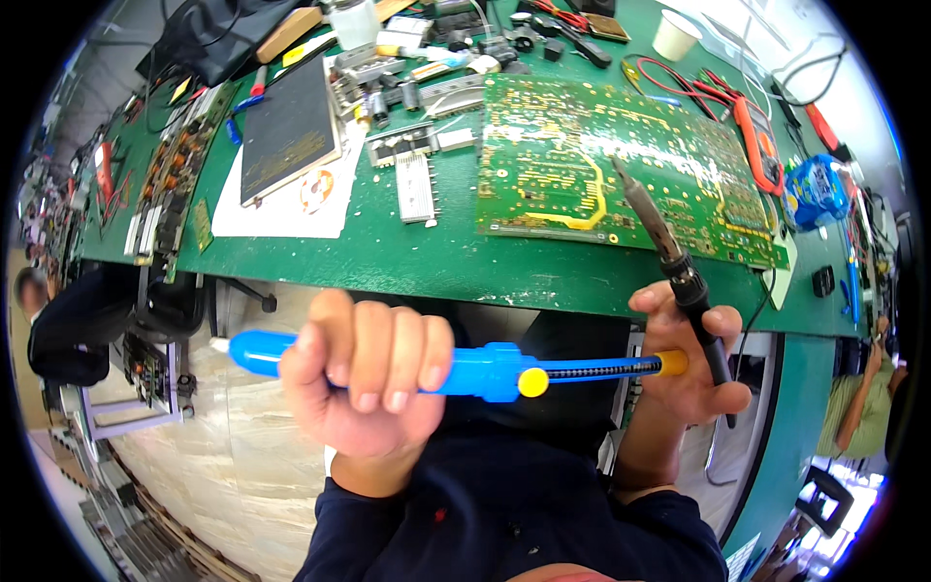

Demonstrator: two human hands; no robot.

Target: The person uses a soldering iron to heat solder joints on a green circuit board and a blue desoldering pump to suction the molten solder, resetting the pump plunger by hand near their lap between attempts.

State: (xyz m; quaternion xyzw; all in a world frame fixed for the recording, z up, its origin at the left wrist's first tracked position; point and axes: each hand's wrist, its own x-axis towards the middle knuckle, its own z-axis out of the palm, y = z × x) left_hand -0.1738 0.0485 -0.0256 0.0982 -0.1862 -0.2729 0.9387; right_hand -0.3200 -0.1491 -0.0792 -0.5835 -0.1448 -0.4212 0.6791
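Here the left hand (364,383) gripped a blue desoldering pump (465,369), its plunger braced against the right hand (684,373), which clasped a soldering iron (669,257) angled above the green circuit board (543,165).

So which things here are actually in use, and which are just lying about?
In use:
left hand gripping blue plastic desoldering pump
right hand holding black-handled soldering iron
large green circuit board

Lying about:
white paper cup
dark rectangular panel
orange multimeter

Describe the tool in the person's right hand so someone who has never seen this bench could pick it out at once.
Start at the large green circuit board lying on the green workbench. At its near edge, the right hand grips a soldering iron with a black handle, its thin metal tip angled up over the board. Unlike the blue desoldering pump in the left hand, it is dark, slim and corded.
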